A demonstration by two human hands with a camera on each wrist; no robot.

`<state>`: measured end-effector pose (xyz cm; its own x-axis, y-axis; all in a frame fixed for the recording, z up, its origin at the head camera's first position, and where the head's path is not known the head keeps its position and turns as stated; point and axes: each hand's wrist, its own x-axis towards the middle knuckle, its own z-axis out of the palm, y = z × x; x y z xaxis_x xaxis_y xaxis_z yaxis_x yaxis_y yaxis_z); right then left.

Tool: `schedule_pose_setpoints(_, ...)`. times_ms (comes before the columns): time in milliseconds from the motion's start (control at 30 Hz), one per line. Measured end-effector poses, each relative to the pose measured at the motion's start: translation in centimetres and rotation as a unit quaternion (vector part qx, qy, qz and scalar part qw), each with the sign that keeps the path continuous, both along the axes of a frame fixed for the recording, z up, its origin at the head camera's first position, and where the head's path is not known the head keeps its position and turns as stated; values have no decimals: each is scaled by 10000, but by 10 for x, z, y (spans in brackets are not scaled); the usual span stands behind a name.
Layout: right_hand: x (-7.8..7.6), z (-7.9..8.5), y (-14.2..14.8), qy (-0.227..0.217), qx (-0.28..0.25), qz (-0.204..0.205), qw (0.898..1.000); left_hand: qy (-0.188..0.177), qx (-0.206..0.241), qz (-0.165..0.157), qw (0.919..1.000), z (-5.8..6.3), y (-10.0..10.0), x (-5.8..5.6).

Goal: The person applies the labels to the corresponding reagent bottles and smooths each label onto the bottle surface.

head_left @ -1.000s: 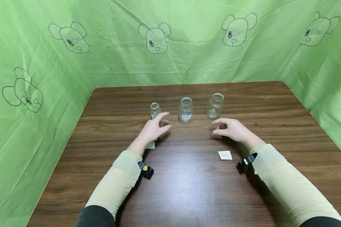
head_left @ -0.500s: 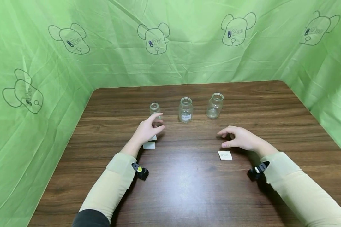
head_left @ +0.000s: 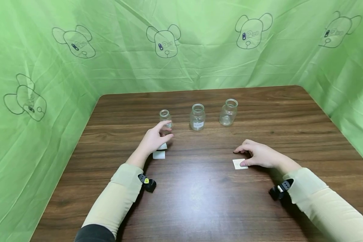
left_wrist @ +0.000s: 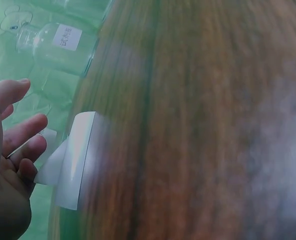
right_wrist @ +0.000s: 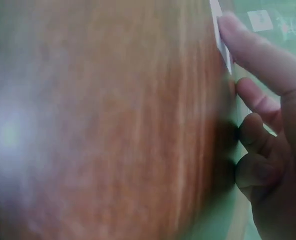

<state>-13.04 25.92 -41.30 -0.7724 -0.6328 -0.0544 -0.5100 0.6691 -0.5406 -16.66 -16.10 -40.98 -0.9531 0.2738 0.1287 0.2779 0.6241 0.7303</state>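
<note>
Over the surface [head_left: 196, 215], your left hand [head_left: 152, 140] is hovering, fingers apart; your right hand [head_left: 260, 155], likewise apart, is dropping away from the far-edge jars [head_left: 198, 117], thumb now reaching the paper [head_left: 236, 164] nearer the right edge, apparently moving work there.

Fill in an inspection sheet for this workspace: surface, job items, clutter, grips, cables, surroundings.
Surface: brown wood-grain table, glare near the front.
Job items: small bottle and middle bottle, labelled; right bottle, no label visible; all glass, lidless. White paper square at right; two white slips at left.
Clutter: nothing seen.
Grips: left grip, bare, in front of the small bottle, fingers loosely bent; right grip, bare, thumb over the white paper square, contact unclear.
Cables: nothing seen.
Surroundings: green cloth with cartoon heads, left, back and right.
</note>
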Motion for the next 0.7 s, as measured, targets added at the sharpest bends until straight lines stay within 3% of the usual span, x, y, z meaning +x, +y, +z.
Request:
schedule_pose_setpoints(233,0,-1,1,360,-247,-159,9989,-51,-87,-21,9999,1,1,0)
schedule_pose_setpoints(433,-2,1,-4,478,-73,-163,9987,-95,-98,-21,9999,3,2,-1)
schedule_pose_setpoints(700,-13,5,-12,586,-427,-589,9956,-56,-138,-103,9998,8,11,-6)
